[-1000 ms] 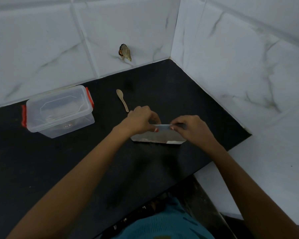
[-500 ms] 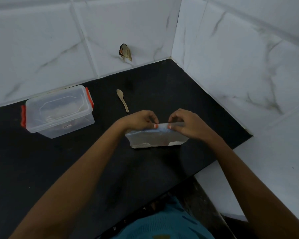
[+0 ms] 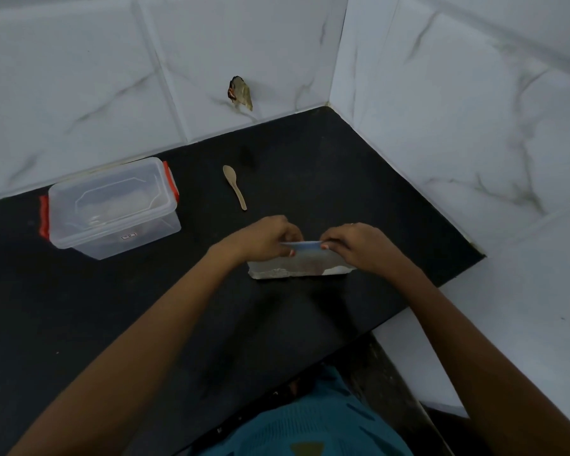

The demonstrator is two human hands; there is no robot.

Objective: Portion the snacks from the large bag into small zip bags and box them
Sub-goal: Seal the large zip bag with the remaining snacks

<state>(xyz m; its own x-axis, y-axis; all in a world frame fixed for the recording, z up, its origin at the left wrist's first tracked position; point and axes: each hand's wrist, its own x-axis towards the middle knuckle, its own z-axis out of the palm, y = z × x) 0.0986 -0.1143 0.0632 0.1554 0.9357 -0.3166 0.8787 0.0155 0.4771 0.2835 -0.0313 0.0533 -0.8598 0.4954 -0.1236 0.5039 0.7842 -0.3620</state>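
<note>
Fingers (image 3: pixel 334 240) of left hand (image 3: pixel 264 238) and right hand (image 3: pixel 359 250) pinch the top strip of the small zip bag (image 3: pixel 306 265), which rests on the bench (image 3: pixel 310 153) between them, long axis left-to-right. Lidded box (image 3: pixel 112 205) sits well apart, on the left hand's side.

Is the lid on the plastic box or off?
On. The clear lid sits flat on the box, red clips at both ends.

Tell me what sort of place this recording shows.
Probably a home kitchen, at a counter corner: a black countertop meets white marble-patterned wall tiles, and a clear plastic box with red clips and a wooden spoon sit on it.
</note>
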